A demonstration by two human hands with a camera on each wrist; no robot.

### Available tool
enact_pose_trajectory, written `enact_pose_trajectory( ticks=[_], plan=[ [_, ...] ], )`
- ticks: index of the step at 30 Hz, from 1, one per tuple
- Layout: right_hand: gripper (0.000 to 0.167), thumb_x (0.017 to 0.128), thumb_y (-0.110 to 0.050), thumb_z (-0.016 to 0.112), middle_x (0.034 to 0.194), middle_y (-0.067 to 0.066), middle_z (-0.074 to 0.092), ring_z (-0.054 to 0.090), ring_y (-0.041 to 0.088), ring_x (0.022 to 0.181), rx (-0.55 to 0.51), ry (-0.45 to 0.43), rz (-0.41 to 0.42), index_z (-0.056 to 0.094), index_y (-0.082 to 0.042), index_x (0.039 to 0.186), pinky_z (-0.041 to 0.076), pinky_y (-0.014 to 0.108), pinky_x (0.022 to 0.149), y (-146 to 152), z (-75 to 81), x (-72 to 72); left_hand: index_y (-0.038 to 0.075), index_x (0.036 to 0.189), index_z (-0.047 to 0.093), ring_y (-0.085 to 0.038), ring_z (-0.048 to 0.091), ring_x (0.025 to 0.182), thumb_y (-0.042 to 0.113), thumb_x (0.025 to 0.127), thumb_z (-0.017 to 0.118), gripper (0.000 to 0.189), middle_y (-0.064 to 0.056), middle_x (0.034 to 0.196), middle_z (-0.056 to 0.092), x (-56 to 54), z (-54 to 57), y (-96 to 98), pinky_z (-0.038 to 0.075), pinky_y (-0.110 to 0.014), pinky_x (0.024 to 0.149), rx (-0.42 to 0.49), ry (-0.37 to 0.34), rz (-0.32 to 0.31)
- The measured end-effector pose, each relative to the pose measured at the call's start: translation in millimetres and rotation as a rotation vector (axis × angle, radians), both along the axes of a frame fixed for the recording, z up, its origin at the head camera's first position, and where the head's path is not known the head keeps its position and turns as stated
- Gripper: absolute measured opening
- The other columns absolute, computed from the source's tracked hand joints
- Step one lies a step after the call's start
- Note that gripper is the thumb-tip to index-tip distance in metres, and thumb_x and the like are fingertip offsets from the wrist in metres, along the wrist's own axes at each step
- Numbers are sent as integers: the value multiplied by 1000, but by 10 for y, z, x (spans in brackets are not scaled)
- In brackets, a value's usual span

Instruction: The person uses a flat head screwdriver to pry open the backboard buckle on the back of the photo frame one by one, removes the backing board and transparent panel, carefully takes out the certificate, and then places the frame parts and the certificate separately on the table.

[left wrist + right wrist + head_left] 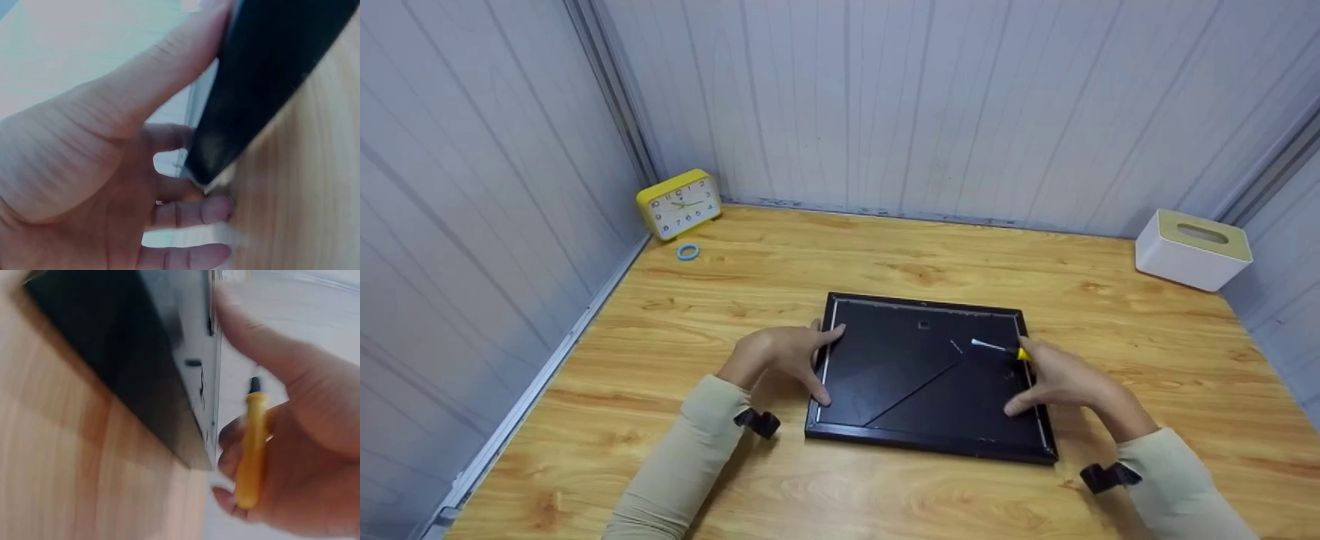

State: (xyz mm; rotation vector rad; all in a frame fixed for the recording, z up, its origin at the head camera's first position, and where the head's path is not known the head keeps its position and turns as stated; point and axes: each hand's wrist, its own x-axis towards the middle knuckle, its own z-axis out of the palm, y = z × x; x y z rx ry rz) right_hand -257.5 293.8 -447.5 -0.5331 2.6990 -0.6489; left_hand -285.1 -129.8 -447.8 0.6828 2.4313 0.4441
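Observation:
A black picture frame [907,352] lies face down on the table, its backing board and a diagonal line across it showing. My left hand [786,356] grips the frame's left side. In the left wrist view the thumb [163,62] presses along the dark edge while the other fingers reach beneath it. At the right side is my right hand [1069,379], its thumb on the backing board. That hand also holds a screwdriver [251,455] with a yellow handle across its fingers. The screwdriver's metal shaft points left over the board in the head view.
A yellow alarm clock [682,204] stands at the table's back left corner, with a light blue ring [688,252] in front of it. At the back right is a white tissue box [1189,255]. Pale panel walls border the wooden table [607,420].

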Motion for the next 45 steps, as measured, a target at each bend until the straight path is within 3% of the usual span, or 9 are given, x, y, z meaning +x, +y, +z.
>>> enact_pose_trajectory(
  ticks=[9, 12, 16, 19, 22, 29, 32, 38, 45],
  plan=[
    [110, 76, -43, 86, 142, 41, 41, 36, 56, 133, 152, 37, -65, 28, 19, 146, 25, 70, 106, -153, 92, -29, 13, 160, 24, -40, 41, 137, 75, 65, 76, 124, -32, 154, 31, 291, 266, 203, 48, -45, 100, -316, 162, 23],
    [105, 83, -54, 76, 142, 42, 40, 35, 57, 133, 187, 60, -67, 32, 19, 145, 22, 73, 106, -292, 114, 179, 11, 158, 30, -35, 58, 118, 70, 77, 71, 108, -27, 145, 48, 265, 311, 125, 54, -45, 87, -231, 158, 93],
    [112, 81, -67, 69, 140, 43, 41, 39, 56, 130, 208, 45, -26, 36, 20, 143, 27, 75, 102, -487, 97, 452, 12, 159, 28, -32, 55, 126, 46, 100, 57, 74, -17, 147, 50, 24, 165, -124, 46, -47, 102, 39, 176, 207],
    [111, 78, -66, 72, 137, 39, 47, 45, 52, 127, 232, 32, -24, 40, 19, 142, 36, 68, 95, -568, 88, 539, 11, 158, 30, -30, 41, 139, 30, 107, 48, 57, -15, 154, 42, -156, -6, -255, 33, -47, 114, 192, 213, 215],
    [104, 79, -58, 76, 137, 35, 49, 46, 49, 126, 235, 21, -46, 41, 17, 143, 37, 62, 91, -573, 98, 542, 7, 153, 42, -29, 47, 135, 22, 108, 44, 47, -15, 147, 51, -252, -104, -292, 38, -46, 111, 267, 249, 192],
    [88, 82, -42, 79, 133, 33, 53, 48, 49, 123, 233, 120, -47, 46, 15, 140, 35, 56, 85, -415, 117, 442, 8, 112, 77, -14, 63, 90, 12, 101, 60, 20, -1, 103, 73, -265, -97, -322, 53, -36, 84, 268, 250, 111],
    [80, 81, -39, 80, 121, 29, 61, 56, 46, 111, 240, 236, -73, 53, 13, 135, 34, 50, 76, -386, 106, 442, 7, 116, 75, -13, 63, 81, 17, 95, 71, 24, -3, 96, 75, -253, -80, -367, 54, -34, 78, 272, 176, 86],
    [88, 81, -58, 74, 88, 25, 70, 63, 27, 66, 191, 391, -96, 59, 18, 124, 47, 46, 67, -601, -15, 776, 9, 135, 64, -18, 64, 106, 22, 97, 69, 40, -4, 120, 70, -277, -166, -413, 52, -38, 92, 385, 66, 90],
    [111, 79, -73, 64, 125, 37, 58, 64, 39, 108, 126, 254, -143, 50, 24, 129, 45, 59, 84, -721, -123, 893, 23, 156, 38, -18, 64, 105, 10, 99, 63, 64, -6, 117, 66, -296, -233, -346, 54, -36, 88, 522, -66, 102]
  ],
)
